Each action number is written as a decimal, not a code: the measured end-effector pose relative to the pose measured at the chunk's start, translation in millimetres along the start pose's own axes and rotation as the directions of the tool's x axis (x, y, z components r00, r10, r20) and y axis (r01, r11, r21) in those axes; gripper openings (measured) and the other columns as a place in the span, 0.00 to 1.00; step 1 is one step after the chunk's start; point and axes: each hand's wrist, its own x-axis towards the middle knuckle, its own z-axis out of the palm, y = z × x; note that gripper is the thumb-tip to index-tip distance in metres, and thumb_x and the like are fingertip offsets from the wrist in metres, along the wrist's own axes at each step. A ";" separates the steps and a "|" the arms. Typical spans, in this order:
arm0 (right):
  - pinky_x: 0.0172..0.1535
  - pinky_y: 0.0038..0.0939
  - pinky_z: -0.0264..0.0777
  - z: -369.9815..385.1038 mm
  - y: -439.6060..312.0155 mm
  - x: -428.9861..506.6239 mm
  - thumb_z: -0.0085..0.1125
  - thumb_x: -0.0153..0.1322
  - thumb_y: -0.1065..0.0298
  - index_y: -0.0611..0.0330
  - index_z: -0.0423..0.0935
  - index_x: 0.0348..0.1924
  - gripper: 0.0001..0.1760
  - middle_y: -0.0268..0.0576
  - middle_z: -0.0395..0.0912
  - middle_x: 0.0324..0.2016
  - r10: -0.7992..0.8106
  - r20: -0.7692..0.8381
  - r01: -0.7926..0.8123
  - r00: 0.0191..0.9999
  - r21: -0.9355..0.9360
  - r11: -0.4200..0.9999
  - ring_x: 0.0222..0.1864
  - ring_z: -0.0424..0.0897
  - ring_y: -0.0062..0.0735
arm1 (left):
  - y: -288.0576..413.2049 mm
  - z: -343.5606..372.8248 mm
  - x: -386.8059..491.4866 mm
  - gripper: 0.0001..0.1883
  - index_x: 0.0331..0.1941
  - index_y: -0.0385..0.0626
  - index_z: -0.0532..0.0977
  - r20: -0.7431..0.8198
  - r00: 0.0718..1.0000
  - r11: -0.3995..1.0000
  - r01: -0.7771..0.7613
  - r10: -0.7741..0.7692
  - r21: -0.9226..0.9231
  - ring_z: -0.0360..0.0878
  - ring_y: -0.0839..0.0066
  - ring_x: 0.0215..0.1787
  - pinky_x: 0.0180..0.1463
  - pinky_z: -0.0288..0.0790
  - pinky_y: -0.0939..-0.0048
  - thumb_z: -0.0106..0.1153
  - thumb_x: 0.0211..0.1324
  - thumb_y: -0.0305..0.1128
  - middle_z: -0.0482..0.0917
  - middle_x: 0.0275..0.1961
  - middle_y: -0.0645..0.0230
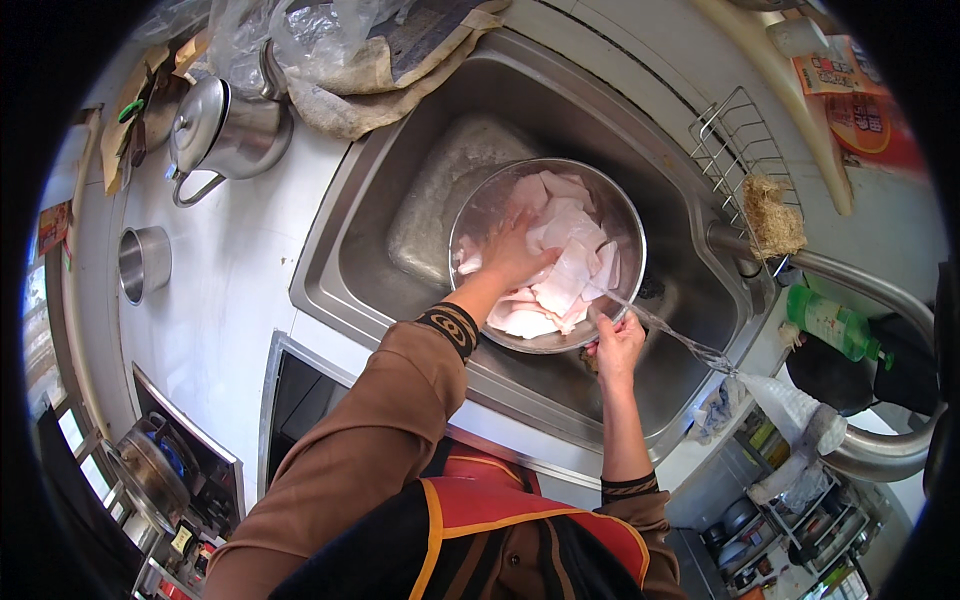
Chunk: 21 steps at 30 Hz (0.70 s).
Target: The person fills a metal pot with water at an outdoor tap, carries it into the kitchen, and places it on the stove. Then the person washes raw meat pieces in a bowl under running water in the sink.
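A round stainless steel bowl (639, 259) is in the steel sink (360, 217). Inside it lie several pale pink slabs, apparently raw meat or fat (566, 259). My left hand (514, 251) reaches into the bowl with its fingers spread against the slabs at the left side. The tips of some fingers are hard to make out. With my right hand (619, 349) I grip the bowl's near right rim. A stream of water (667, 330) runs from the cloth-wrapped mouth of a tap (892, 454) into the bowl.
Left of the sink stand a steel kettle (247, 131) and a steel cup (146, 264). A folded cloth (352, 97) overhangs the sink's far left corner. At the right are a wire rack (739, 142), a fibrous scrubber (771, 217) and a green bottle (829, 322). A pot (150, 472) sits by a lit burner.
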 end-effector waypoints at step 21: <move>0.13 0.18 0.65 10.1 -28.0 -18.0 0.58 0.68 0.72 0.58 0.62 0.22 0.15 0.36 0.71 0.15 -0.011 0.076 0.002 0.997 0.116 0.993 0.11 0.71 0.19 | -13.3 -8.2 10.3 0.47 0.70 0.55 0.48 0.179 0.983 0.998 -0.026 0.036 -0.059 0.50 0.52 0.72 0.71 0.46 0.53 0.53 0.50 0.62 0.45 0.73 0.56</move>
